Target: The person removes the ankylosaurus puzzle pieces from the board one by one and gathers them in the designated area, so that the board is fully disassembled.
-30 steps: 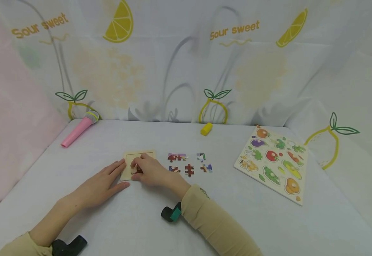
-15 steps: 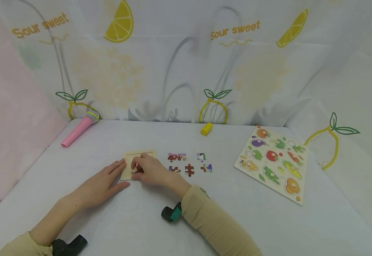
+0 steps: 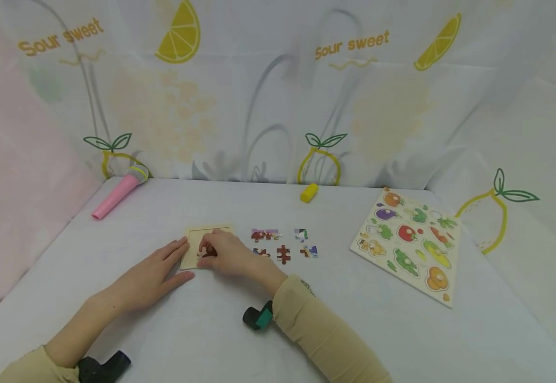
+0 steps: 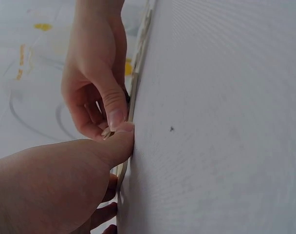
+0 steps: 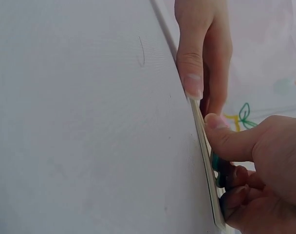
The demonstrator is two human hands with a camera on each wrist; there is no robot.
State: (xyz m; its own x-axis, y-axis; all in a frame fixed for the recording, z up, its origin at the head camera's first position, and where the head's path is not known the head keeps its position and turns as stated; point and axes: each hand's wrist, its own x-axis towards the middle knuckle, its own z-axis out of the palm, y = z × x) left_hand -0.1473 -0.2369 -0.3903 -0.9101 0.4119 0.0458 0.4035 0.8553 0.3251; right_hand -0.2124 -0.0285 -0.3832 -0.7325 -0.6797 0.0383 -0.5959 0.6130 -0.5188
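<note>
A small square wooden puzzle tray (image 3: 190, 260) lies on the white table in front of the person. The left hand (image 3: 156, 271) rests at its left edge, fingers fairly straight and thumb by the near corner. Over the tray, the curled right hand (image 3: 227, 254) pinches a small jigsaw piece (image 4: 106, 132) between thumb and fingers; most of the piece is hidden. Just right of the tray lie several loose jigsaw pieces, among them a brown piece (image 3: 284, 254), a blue-and-white piece (image 3: 309, 251) and a purple-and-red strip (image 3: 264, 234).
A vegetable puzzle board (image 3: 409, 239) lies at the right. Near the back edge is a yellow cylinder (image 3: 309, 193), and a pink toy microphone (image 3: 117, 194) lies at back left. A lemon-print cloth (image 3: 259, 96) hangs behind the table.
The right hand shifts only slightly over the tray, its fingers still pinching the jigsaw piece. The left hand and the loose pieces stay where they were.
</note>
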